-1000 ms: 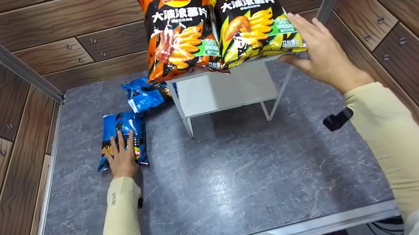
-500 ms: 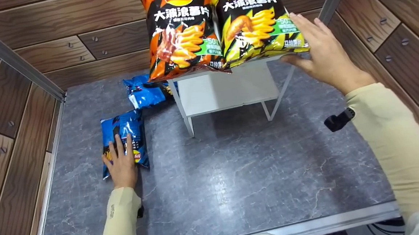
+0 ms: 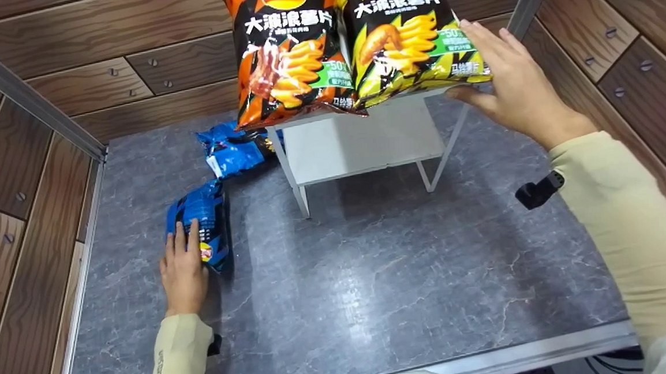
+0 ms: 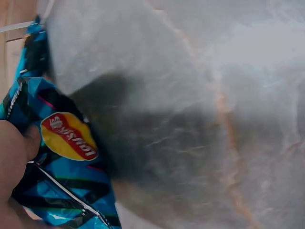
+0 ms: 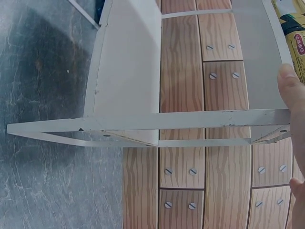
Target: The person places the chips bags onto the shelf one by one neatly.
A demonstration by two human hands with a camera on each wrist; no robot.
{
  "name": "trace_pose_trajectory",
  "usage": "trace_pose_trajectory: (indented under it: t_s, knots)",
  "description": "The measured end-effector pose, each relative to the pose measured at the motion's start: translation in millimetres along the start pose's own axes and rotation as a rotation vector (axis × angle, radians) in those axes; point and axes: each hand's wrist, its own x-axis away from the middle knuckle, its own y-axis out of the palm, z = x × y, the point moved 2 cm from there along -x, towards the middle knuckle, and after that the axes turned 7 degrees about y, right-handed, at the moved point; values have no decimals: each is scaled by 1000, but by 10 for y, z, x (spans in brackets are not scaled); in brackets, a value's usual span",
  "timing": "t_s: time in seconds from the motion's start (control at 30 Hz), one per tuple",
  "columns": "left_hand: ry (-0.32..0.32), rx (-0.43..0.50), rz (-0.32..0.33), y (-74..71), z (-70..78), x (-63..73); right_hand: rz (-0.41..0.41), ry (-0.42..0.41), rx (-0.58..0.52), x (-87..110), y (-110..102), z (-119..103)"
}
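Note:
On the left of the grey marbled surface lies a blue chip bag [image 3: 213, 214], tilted up on its side. My left hand [image 3: 185, 277] holds its near end, fingers over the top. In the left wrist view, the thumb [image 4: 31, 142] presses into the bag beside the yellow-and-red logo. My right hand [image 3: 514, 80] rests at the right corner of a white two-tier rack [image 3: 365, 141], beside a yellow-and-black chip bag [image 3: 411, 43]. Its fingers lie straight along the bag's side. The right wrist view has the thumb [image 5: 287, 78] on the rack's top edge.
An orange-and-black chip bag [image 3: 287, 57] stands beside the yellow one on the rack's top. A second blue chip bag [image 3: 238, 152] lies behind, against the rack's left leg. Wood-patterned walls [image 3: 90, 89] close in the back and sides. A pale edge strip [image 3: 539, 350] runs along the front.
My left hand has slid toward me and a little left, its fingers drawing closer together. The blue bag under it has turned from flat onto its side. My right hand stays at the rack.

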Motion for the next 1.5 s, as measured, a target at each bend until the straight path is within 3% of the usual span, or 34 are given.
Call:
trace_pose_trajectory:
  t_s: [0.23, 0.43, 0.57, 0.73, 0.93, 1.17, 1.27, 1.37, 1.5]
  knots:
    - [3, 90, 102, -249, 53, -80, 4, 0, -1, 7, 3, -2]
    - [-17, 113, 189, -454, 82, -140, 1, -2, -6, 17, 1, -6]
    - [-11, 101, 202, -615, 115, -189, 6, -7, -11, 18, -4, -4]
    - [-18, 97, 156, -799, 192, -267, 12, -12, -11, 17, -1, -3]
    - [-14, 80, 3, -933, 302, -422, 12, -11, -12, 17, 1, -2]
    - [36, 21, -275, -996, 439, -673, 10, 1, -15, 23, 2, 5]
    - [64, 13, -359, -985, 496, -762, 7, 6, -16, 21, 3, 8]
    - [68, 34, -497, -964, 549, -851, 5, 8, -14, 19, 5, 8]
    - [9, 103, -733, -888, 615, -936, 8, 6, -18, 13, 11, 6]
